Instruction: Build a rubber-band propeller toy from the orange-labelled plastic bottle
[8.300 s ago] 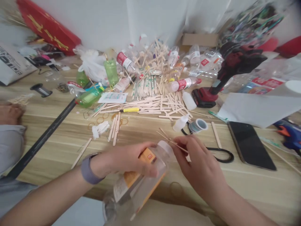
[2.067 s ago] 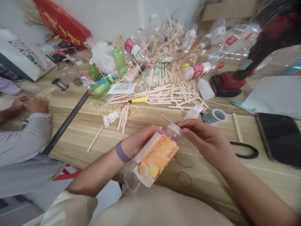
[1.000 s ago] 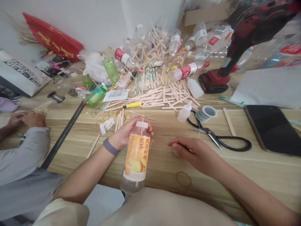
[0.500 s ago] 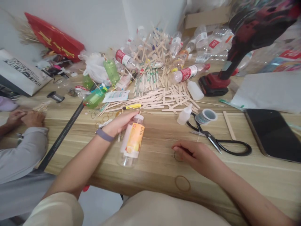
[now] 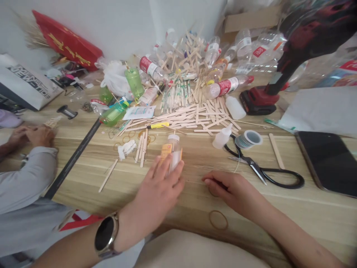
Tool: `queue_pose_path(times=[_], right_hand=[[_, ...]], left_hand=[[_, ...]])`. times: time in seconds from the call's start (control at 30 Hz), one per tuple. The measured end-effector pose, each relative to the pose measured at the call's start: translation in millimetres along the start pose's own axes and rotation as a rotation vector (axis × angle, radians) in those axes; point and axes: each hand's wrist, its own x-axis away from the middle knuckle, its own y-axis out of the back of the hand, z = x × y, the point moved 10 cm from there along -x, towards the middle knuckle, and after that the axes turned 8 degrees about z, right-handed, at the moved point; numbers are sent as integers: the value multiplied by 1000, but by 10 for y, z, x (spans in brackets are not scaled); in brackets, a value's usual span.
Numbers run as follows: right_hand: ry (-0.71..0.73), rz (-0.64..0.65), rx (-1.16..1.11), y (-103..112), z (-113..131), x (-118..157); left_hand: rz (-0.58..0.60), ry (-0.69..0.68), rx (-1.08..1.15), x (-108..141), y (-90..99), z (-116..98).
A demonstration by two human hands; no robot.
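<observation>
A clear plastic bottle [image 5: 173, 143] with a white cap and an orange label lies on the wooden table, its cap pointing away from me. My left hand [image 5: 158, 186] is laid over it, back up, fingers bent across the label; palm and lower bottle are hidden. To the right, my right hand [image 5: 230, 188] rests on the table with its fingers curled and thumb pressed in. Part of a thin loop shows under that thumb, and whether the fingers pinch it I cannot tell. Nearer to me lies a rubber band [image 5: 218, 220].
Black-handled scissors [image 5: 258, 171], a wire spool [image 5: 248, 139], a white squeeze bottle [image 5: 222, 137] and a phone [image 5: 329, 160] lie right. Wooden sticks [image 5: 195, 115] and bottles pile up behind, beside a red power tool [image 5: 259, 98]. At left, another person's hands [image 5: 39, 134] work.
My left hand has moved from the bottle's left side to over it, back turned up. The bottle has rolled slightly right, its label turning. My right hand stays in place.
</observation>
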Motion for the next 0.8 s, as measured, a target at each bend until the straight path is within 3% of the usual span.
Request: queue_pose_path(times=[0.1,0.17,0.33,0.47,0.53,0.8], right_hand=[[2,5,-22,-10,9,18],[1,15,-33,-27,21,26],[58,29,-65,-53,149,44],[108,40,-82,-20,250,79],[87,20,-54,35,221,103],[34,-124,3,399,-109,241]], left_hand=[[-37,185,-81,55,22,253],[-72,217,-51,66,79,313],[-166,50,315,-90,113,-17],[-18,-29,560,-264,-142,-190],[20,-10,599,-277,-212,-138],[-12,168,607,-132,-258,240]])
